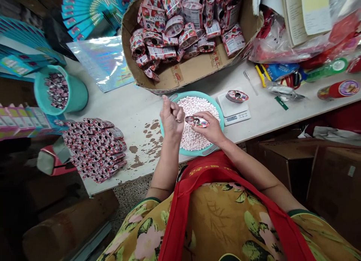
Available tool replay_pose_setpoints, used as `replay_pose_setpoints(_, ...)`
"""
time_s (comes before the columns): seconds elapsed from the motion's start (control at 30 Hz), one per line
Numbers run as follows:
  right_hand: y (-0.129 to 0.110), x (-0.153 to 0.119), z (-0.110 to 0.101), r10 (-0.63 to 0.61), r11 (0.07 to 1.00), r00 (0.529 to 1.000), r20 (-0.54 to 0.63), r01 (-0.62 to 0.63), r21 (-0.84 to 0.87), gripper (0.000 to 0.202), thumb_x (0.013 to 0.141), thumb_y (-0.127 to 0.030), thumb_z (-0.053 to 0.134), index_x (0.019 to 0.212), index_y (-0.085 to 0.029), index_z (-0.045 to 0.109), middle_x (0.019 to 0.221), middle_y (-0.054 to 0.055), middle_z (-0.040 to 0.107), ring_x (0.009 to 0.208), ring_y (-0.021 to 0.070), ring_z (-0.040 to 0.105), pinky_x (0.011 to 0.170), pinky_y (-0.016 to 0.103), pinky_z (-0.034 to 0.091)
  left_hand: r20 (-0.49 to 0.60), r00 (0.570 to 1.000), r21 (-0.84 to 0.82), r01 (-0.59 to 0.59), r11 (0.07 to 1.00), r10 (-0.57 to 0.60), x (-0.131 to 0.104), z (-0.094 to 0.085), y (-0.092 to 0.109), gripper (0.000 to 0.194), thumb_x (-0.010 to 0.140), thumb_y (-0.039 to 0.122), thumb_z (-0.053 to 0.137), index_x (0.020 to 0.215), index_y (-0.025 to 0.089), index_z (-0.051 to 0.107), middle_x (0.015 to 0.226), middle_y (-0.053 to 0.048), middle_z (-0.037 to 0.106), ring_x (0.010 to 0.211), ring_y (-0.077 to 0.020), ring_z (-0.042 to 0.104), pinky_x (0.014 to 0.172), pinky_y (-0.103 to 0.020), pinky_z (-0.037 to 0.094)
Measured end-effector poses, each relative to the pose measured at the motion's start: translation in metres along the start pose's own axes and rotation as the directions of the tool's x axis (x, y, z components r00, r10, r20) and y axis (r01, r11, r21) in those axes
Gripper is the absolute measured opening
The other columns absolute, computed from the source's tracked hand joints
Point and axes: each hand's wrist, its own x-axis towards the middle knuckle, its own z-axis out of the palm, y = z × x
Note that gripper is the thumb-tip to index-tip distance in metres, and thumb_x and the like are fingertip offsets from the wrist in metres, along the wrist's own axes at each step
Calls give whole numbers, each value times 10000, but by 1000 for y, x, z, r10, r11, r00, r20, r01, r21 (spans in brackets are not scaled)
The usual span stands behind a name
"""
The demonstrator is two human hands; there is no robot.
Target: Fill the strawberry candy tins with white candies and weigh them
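Observation:
My right hand point(210, 127) grips a small red-and-pink candy box point(196, 121) by its sides, with the dark round hole in its top facing up. Beside it, my left hand point(172, 118) is raised with its fingers curled in; whatever is inside them is hidden. Both hands are over a turquoise basin point(222, 122) of small pale-pink candies point(194, 142). Just right of the basin, a second candy box point(237, 96) lies on a white digital scale point(229, 107), its hole also upward.
A large cardboard carton point(183, 75) full of similar boxes stands behind the basin. At left are a stack of boxes point(94, 150) and a turquoise bucket point(80, 95) of small pieces. A yellow cutter point(261, 76) and red can point(338, 90) lie at right.

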Motion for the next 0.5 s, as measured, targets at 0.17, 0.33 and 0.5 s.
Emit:
replay_pose_setpoints(0.17,-3,-26,-13,14,993,981,193,-37,116,377,741,-244,772,1113,-214,716,1089,42,697,1011,196,650,935,336,499,-132,963,224,261,939,-236,21,-38,-26,469,861,490,729,647,170,462,524,64,458,389,-12,391,374,-137,267)
replay_pose_setpoints(0.33,-6,-60,-46,43,988,933,357,-92,122,359,752,-240,770,1108,-219,729,1080,46,710,1020,197,662,954,339,506,37,902,371,388,844,-431,17,-40,-46,427,788,516,780,734,161,549,487,77,421,362,-27,326,357,-156,177)
replay_pose_setpoints(0.5,10,-86,-116,222,968,960,171,-238,77,390,748,-311,812,1119,-227,728,1118,56,697,1015,200,676,931,334,523,300,864,476,232,848,-404,25,23,-56,377,743,441,811,858,149,601,572,69,445,428,-33,332,407,-172,151)
